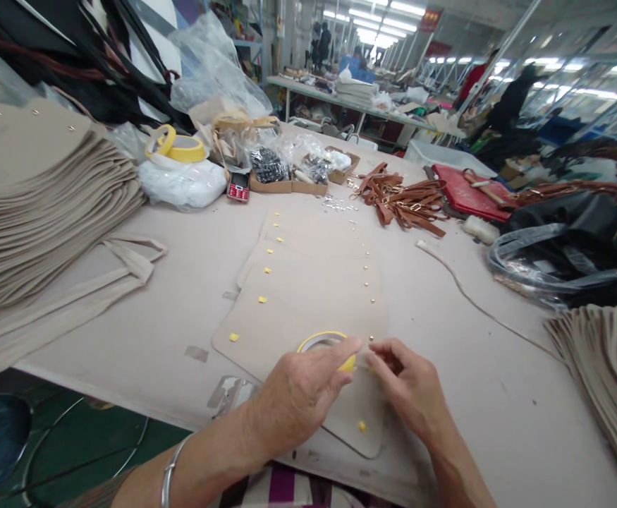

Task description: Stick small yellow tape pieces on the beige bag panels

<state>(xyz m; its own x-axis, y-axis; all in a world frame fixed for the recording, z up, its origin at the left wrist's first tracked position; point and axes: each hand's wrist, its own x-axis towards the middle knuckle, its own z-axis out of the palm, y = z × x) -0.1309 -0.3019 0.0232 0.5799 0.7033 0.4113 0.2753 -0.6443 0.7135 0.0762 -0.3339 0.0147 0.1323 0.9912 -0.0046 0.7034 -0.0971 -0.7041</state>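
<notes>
My left hand (302,388) is closed on a roll of yellow tape (323,336), held low over the overlapping beige panels (313,289). Close beside it, my right hand (411,381) has thumb and forefinger pinched together at the panels' right edge; what sits between the fingertips is too small to make out. Small yellow tape bits (234,338) mark the panels' left side, and one more yellow bit (362,426) sticks on the near corner. Small metal studs (372,301) run up the right side.
Stacked beige panels rise at left (49,204) and right (604,360). Farther back are more tape rolls (186,149), open boxes (308,186), brown leather straps (403,197) and a red bag (469,190). A thin cord (459,286) lies right of the panels.
</notes>
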